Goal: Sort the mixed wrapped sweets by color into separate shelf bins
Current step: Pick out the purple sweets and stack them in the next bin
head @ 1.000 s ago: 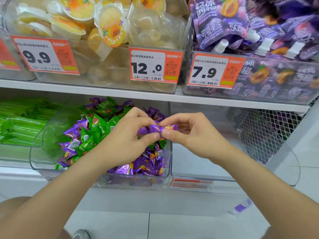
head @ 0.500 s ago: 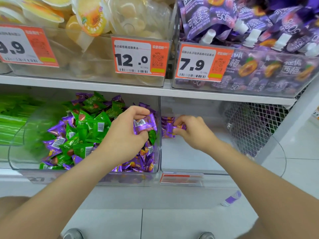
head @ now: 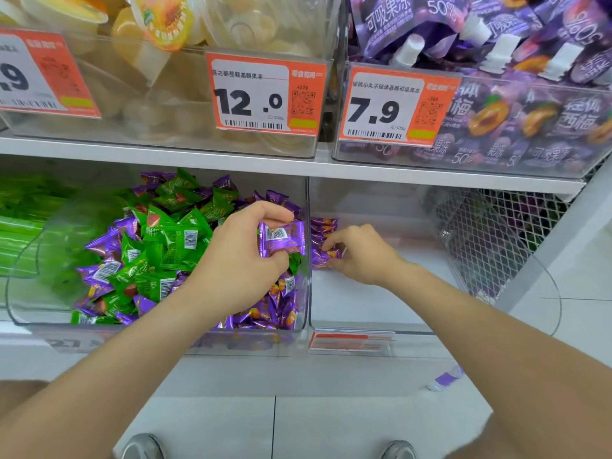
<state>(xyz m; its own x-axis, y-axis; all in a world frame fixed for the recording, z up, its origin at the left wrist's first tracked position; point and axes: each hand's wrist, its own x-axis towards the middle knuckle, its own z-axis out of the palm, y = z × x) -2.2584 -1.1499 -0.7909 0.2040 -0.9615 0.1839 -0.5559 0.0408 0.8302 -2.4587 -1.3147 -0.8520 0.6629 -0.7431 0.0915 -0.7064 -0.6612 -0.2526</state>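
- The mixed bin [head: 99,332] on the lower shelf holds a heap of green sweets [head: 172,240] and purple ones jumbled together. I judge the sort barely begun.
- The right bin [head: 364,303] beside it is mostly bare floor, with a small purple pile [head: 323,233] at its back left corner, against the shared wall.
- My left hand [head: 238,260] hovers over the mixed bin's right end, thumb below and fingers above, pinching one purple sweet [head: 281,238].
- My right hand [head: 361,256] is inside the right bin, fingers curled at the purple pile. I cannot tell whether it pinches a sweet or only touches one.
- The step in hand, as I read it, is moving purple sweets across the divider.
- The held sweet lies with its long axis roughly level, running left to right. Its barcode face is turned toward me, and one crimped end points at the right bin.
- The next move calls for a short carry rightward over the wall, then a release onto the pile.
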